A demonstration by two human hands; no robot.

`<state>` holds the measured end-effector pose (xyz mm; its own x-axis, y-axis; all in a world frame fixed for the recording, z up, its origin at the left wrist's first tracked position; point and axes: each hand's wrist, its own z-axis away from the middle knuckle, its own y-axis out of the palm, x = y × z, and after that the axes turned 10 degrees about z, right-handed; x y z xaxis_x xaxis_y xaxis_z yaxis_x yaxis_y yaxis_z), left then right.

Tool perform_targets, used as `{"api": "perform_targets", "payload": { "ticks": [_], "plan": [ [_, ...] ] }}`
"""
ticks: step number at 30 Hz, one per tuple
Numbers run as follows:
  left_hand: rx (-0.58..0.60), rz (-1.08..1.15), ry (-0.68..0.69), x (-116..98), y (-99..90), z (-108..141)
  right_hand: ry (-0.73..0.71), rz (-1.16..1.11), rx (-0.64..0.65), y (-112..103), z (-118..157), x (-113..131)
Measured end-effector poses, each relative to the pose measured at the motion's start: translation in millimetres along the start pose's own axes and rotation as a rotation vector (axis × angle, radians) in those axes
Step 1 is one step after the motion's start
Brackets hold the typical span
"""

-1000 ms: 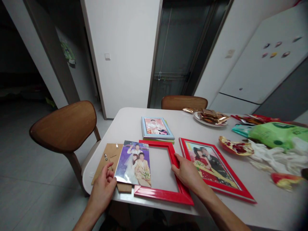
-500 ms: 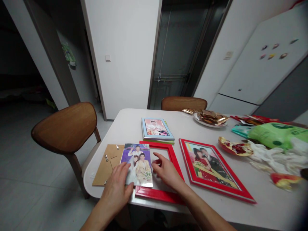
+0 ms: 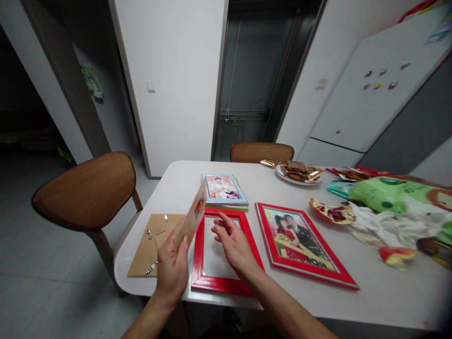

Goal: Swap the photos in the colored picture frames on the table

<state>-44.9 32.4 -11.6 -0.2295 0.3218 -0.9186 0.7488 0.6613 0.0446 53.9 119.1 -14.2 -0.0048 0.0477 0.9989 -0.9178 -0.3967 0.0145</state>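
Observation:
My left hand (image 3: 173,263) grips the lower edge of a photo (image 3: 192,214), which is raised and tilted so that it shows nearly edge-on. Beneath and to the right lies an empty-looking red frame (image 3: 208,283), flat on the table. My right hand (image 3: 231,242) hovers over this frame with its fingers apart, holding nothing. A brown backing board (image 3: 141,254) with metal clips rests at the left, partly behind my left hand. To the right is a second red frame (image 3: 263,230) with a couple's picture in it.
Behind the red frames, a light blue picture frame (image 3: 235,203) sits on something green. The white table (image 3: 183,181) also bears a plate of wrapped snacks (image 3: 300,173), pomegranate pieces (image 3: 332,212), tissues (image 3: 374,221) and a green package (image 3: 381,193). A wooden chair (image 3: 88,190) stands left.
My left hand has lifted the photo off the board and red frame and tipped it up. My right hand has stayed above the frame, its fingers more spread. The view has shifted slightly.

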Motion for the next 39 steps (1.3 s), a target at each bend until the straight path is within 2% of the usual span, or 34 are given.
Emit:
{"api": "perform_targets", "payload": {
  "ticks": [2, 3, 6, 8, 11, 13, 16, 18, 21, 25, 29, 31, 35, 39],
  "plan": [
    [-0.105, 0.247, -0.172, -0.5, 10.9, 4.2, 0.166, -0.098, 0.004, -6.8, 0.0, -12.2],
    [-0.12, 0.36, -0.248, 1.3, 16.6, 7.0, 0.208, -0.178, 0.025, -10.3, 0.3, -16.7],
    [-0.065, 0.557, -0.382, 9.5, 27.8, 13.8, 0.149, -0.37, 0.025, -24.1, 0.4, -20.7],
    [-0.007, 0.552, -0.418, 14.5, 27.3, 14.5, 0.13, -0.361, -0.029, -37.9, -1.3, -17.8],
    [0.073, 0.413, -0.433, 20.4, 18.3, 11.7, 0.167, -0.212, -0.039, -59.8, -5.8, -13.1],
    [0.18, 0.253, -0.4, 22.9, 12.3, 10.8, 0.172, -0.108, -0.025, -69.5, -9.2, -12.6],
    [0.352, -0.068, -0.272, 22.7, 9.1, 13.2, 0.17, 0.03, 0.005, -72.7, -13.7, -14.7],
    [0.421, -0.244, -0.196, 20.8, 10.2, 16.1, 0.165, 0.116, 0.029, -70.0, -16.4, -16.5],
    [0.506, -0.387, -0.125, 19.9, 12.8, 20.1, 0.135, 0.238, 0.046, -66.4, -21.2, -18.5],
    [0.597, -0.508, -0.006, 26.8, 14.3, 24.9, 0.046, 0.547, 0.075, -70.1, -28.3, -19.8],
    [0.614, -0.56, 0.107, 36.9, 12.8, 29.6, -0.1, 1.116, 0.019, -74.6, -29.4, -18.4],
    [0.621, -0.582, 0.14, 40.1, 12.1, 30.9, -0.117, 1.339, -0.035, -73.7, -27.0, -17.8],
    [0.651, -0.639, 0.148, 39.5, 15.4, 31.3, -0.096, 1.543, -0.077, -67.8, -21.8, -18.9],
    [0.696, -0.657, 0.11, 30.0, 18.2, 30.1, -0.103, 1.632, -0.083, -66.3, -20.5, -21.2]
  ]
}}
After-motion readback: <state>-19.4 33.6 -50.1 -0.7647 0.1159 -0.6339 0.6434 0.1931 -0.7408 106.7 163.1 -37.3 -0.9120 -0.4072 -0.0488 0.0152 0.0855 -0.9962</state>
